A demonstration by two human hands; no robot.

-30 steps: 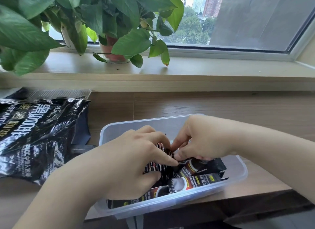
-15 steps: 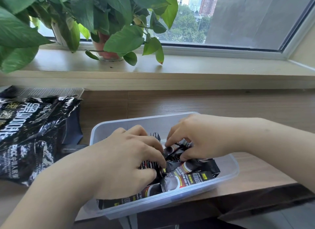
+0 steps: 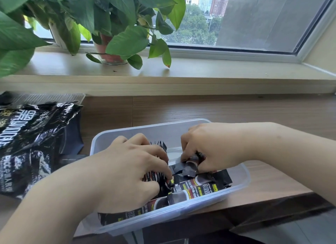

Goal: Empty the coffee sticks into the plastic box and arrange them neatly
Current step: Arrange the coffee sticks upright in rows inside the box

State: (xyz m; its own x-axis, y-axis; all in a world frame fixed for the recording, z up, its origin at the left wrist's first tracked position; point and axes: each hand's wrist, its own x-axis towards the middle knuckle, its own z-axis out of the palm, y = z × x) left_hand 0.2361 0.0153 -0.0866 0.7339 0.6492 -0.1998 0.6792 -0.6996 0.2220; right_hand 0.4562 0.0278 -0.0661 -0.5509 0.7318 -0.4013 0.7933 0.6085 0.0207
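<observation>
A clear plastic box (image 3: 145, 130) sits on the wooden table near its front edge, overhanging it a little. Several black coffee sticks (image 3: 201, 186) lie inside, mostly along the near side. My left hand (image 3: 125, 173) is inside the box and grips a bundle of upright sticks (image 3: 161, 146). My right hand (image 3: 212, 149) is also in the box and pinches one stick (image 3: 189, 168) near the middle. The far part of the box floor is bare.
The black foil coffee bag (image 3: 31, 144) lies crumpled on the table to the left, over a clear lid (image 3: 54, 97). A potted plant (image 3: 111, 49) stands on the window sill behind. The table's front edge (image 3: 272, 202) runs just under the box.
My hands have drawn slightly apart. The right hand now pinches one stick and pulls it away from the bundle held by the left hand. The view shifted a little.
</observation>
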